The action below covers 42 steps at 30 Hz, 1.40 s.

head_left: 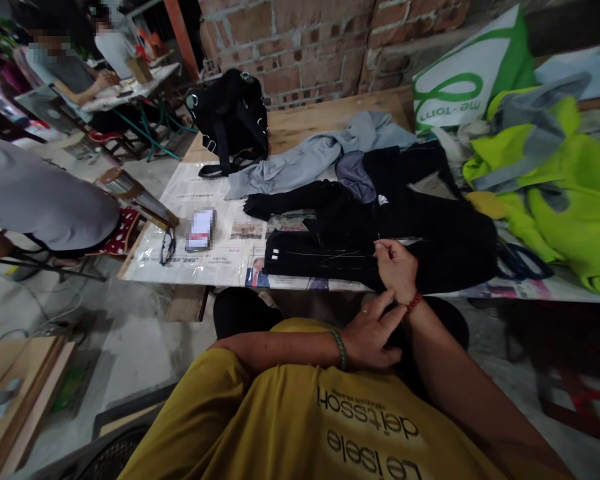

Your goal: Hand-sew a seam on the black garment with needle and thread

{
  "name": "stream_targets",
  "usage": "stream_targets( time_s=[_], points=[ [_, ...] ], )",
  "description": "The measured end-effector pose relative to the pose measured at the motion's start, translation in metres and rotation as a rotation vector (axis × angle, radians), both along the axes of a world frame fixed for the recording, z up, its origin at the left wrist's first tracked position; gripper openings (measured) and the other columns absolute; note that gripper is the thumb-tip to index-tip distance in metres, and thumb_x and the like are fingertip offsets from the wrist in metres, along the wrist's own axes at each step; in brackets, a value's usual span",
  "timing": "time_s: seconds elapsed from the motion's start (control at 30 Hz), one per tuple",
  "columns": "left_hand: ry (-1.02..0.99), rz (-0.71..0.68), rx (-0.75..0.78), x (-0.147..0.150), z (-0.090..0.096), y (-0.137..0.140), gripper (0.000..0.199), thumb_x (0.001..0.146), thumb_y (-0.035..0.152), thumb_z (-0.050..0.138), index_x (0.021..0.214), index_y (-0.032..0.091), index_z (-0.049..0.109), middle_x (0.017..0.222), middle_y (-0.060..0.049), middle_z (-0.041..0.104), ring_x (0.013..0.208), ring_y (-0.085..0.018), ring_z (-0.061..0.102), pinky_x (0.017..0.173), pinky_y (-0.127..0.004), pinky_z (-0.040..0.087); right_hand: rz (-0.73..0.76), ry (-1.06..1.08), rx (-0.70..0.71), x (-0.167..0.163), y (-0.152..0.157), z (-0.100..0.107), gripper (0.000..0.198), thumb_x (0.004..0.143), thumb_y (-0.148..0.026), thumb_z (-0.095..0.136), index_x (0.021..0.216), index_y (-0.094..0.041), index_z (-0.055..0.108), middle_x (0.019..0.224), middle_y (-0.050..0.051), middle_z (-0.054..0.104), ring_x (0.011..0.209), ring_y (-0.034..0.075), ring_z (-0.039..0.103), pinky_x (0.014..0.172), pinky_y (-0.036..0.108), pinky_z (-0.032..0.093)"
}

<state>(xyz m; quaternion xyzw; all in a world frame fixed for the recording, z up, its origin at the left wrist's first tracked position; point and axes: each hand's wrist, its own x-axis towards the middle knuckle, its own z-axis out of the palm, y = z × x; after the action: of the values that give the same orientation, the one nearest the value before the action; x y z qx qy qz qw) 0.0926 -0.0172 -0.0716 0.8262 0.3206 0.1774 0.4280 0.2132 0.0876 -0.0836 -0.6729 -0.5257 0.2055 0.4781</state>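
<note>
A black garment (pixel 420 220) with a small white logo lies spread over the table's front edge. White threads (pixel 325 254) run across its lower part. My right hand (pixel 399 268), a red bead bracelet at its wrist, is over the garment with thumb and forefinger pinched together. A tiny pale bit shows at those fingertips, too small to name. My left hand (pixel 373 331), wearing a green bracelet, rests in front of my body below the table edge. Its fingers are apart, reaching to my right wrist, and it holds nothing.
Newspaper under clear plastic covers the table (pixel 220 267). On it are a phone (pixel 201 230), glasses (pixel 168 247), a black bag (pixel 230 120), grey cloth (pixel 300 160), dark-handled scissors (pixel 523 261), a yellow-green garment (pixel 545 180) and a green-white bag (pixel 470 80). A person sits at left.
</note>
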Motion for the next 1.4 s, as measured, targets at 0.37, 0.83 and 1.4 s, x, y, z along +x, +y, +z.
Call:
stream_targets(
  time_s=[0.37, 0.83, 1.4],
  points=[
    [-0.063, -0.107, 0.001, -0.005, 0.005, 0.001, 0.087, 0.07, 0.027, 0.06, 0.143, 0.02, 0.013, 0.148, -0.011, 0.023, 0.134, -0.027, 0.027, 0.107, -0.045, 0.031, 0.016, 0.022, 0.023, 0.002, -0.001, -0.004, 0.027, 0.08, -0.036, 0.048, 0.089, -0.017, 0.064, 0.066, 0.001, 0.061, 0.058, 0.013, 0.053, 0.062, 0.027, 0.044],
    [0.251, 0.451, 0.547, -0.126, 0.039, 0.094, 0.031, 0.082, 0.034, 0.052, 0.108, 0.017, 0.058, 0.107, -0.009, 0.061, 0.103, -0.021, 0.054, 0.088, -0.038, 0.041, -0.002, 0.004, -0.011, 0.004, 0.001, -0.01, 0.028, 0.079, -0.038, 0.049, 0.089, -0.019, 0.065, 0.066, 0.001, 0.062, 0.059, 0.014, 0.055, 0.061, 0.027, 0.044],
    [0.423, 0.324, 0.257, -0.139, 0.022, 0.093, 0.041, 0.072, 0.034, 0.065, 0.109, 0.02, 0.057, 0.104, -0.003, 0.065, 0.095, -0.02, 0.061, 0.085, -0.033, 0.042, 0.015, -0.045, 0.0, 0.008, 0.002, -0.018, 0.033, 0.08, -0.044, 0.048, 0.093, -0.018, 0.064, 0.069, 0.002, 0.063, 0.063, 0.014, 0.057, 0.061, 0.028, 0.046]
  ],
)
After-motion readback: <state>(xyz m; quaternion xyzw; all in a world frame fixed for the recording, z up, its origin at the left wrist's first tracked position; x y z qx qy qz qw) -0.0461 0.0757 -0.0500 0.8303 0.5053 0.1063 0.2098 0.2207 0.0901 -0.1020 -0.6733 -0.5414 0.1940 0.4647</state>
